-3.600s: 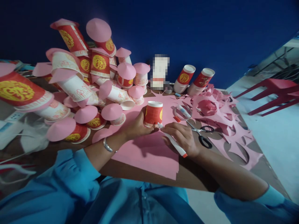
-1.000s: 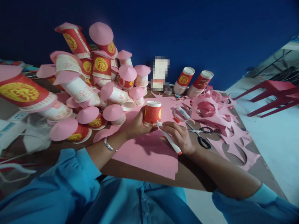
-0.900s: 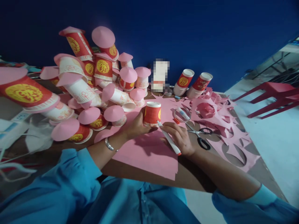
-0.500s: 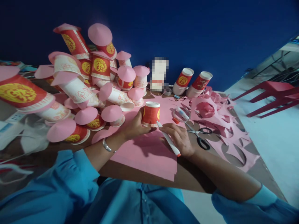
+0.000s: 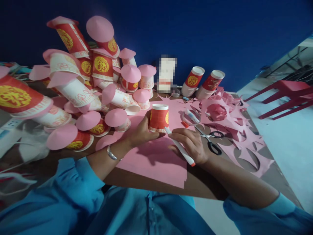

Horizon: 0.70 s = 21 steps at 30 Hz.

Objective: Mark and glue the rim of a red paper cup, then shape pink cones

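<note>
A red paper cup [image 5: 158,118] with a white base on top and a yellow print stands upside down above the pink sheets [image 5: 156,163]. My left hand [image 5: 140,133] is closed around its left side and lower edge. My right hand [image 5: 189,143] grips a white marker [image 5: 182,150] with an orange end. The marker's tip is at the cup's lower white band; whether it touches is hard to tell. An orange marker cap [image 5: 185,124] lies beside a roll of clear tape past my right hand. Black-handled scissors [image 5: 210,138] lie open to its right.
Many cups with pink paper cones, such as this one [image 5: 130,73], are piled at the left. Two stacks of cups [image 5: 193,80] lean at the back wall. Cut pink scraps [image 5: 234,130] cover the table's right side. A red stool [image 5: 288,94] stands on the floor.
The view has shifted slightly. My left hand keeps its hold on the cup, and the marker in my right hand stays near the cup's lower band with only a slight movement.
</note>
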{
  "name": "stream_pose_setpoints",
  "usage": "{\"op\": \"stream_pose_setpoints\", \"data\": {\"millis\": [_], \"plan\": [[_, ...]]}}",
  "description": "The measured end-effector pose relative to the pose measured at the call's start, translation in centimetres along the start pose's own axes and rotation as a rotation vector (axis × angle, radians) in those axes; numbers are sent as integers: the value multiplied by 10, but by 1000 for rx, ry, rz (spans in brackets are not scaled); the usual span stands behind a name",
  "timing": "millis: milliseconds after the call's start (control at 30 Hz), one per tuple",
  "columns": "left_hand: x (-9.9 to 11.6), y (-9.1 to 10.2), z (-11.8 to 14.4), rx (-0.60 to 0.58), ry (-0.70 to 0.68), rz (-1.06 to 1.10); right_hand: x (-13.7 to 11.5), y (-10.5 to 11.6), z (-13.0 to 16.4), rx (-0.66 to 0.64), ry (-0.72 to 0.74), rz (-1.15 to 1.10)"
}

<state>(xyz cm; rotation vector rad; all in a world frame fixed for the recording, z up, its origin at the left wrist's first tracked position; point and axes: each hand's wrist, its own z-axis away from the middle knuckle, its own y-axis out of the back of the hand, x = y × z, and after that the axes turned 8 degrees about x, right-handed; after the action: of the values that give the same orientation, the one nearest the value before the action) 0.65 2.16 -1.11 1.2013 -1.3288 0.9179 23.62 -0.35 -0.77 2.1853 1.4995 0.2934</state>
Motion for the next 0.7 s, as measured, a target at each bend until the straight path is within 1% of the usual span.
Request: {"op": "stream_pose_setpoints", "data": {"millis": [200,267,400,533,700], "plan": [[-6,2,-1,-6,39,76,-3,3,-4,14,-49,-65],[-7,2,-1,-7,77,138,-4,5,-6,21,-57,-56],[-9,2,0,-46,141,237,-5,6,-8,39,-71,-45],[-10,1,1,-60,133,258,-5,6,-8,52,-80,-32],[-9,1,1,-45,106,204,-3,6,-6,38,-97,-21]]}}
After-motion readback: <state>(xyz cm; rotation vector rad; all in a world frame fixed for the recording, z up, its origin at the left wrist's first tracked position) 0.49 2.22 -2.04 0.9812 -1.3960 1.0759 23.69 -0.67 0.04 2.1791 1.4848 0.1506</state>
